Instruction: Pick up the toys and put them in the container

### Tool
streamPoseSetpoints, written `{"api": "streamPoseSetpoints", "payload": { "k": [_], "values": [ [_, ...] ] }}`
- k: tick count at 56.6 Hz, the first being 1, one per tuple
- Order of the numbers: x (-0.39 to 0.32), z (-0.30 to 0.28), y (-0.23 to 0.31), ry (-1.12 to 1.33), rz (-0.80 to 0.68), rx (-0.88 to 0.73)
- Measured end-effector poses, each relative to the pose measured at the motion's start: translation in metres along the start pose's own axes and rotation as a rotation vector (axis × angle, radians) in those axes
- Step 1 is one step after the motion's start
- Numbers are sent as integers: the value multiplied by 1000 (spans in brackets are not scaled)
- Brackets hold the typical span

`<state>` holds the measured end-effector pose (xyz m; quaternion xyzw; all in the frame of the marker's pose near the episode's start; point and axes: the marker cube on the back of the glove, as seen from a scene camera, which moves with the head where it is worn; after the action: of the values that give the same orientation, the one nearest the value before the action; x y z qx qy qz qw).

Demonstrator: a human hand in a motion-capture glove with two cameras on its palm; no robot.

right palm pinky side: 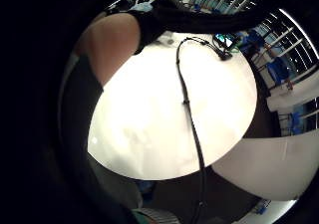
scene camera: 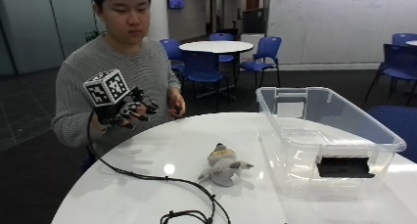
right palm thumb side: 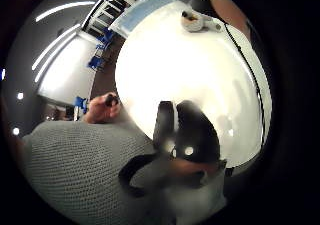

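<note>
Your gloved right hand (scene camera: pixel 124 111) is raised above the near-left part of the table (scene camera: pixel 150 194), well clear of the surface, fingers loosely bent and holding nothing. Bare left hand (scene camera: pixel 176 106) sits at the table edge by your torso, curled round something small and dark; can't tell what.

Only one toy in view: a small grey plush animal (scene camera: pixel 223 169) lying on its side near the table's middle, just beside the container (scene camera: pixel 326 141), not touching it. The thumb-side palm view shows it (right palm thumb side: pixel 192 21) far across the tabletop from the hand.

Handling, judged from looks: soft, light, squashy, not fragile, not slippery. It will deform under the fingers, so take it round the body, the fattest part, not by a limb or ear. Come from above; nothing crowds it.

Container is clear plastic, open-topped, tall-walled, standing on the right side of the table. Lift the toy over the rim, then drop; a fall inside shouldn't hurt it.

Surface is a round, glossy white tabletop, flat, with glare. Room behind: blue chairs (scene camera: pixel 261 55), another round table (scene camera: pixel 215 46), whiteboard wall.
</note>
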<state>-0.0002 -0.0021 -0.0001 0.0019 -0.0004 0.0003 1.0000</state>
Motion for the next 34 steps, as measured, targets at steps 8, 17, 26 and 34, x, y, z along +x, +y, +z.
{"api": "streamPoseSetpoints", "payload": {
  "k": [8,17,26,34],
  "values": [
    [-4,1,-1,11,-9,-12],
    [-5,-1,-2,22,-8,-30],
    [-6,-2,1,18,-2,-39],
    [-9,-8,-20,24,-48,-61]
  ]
}}
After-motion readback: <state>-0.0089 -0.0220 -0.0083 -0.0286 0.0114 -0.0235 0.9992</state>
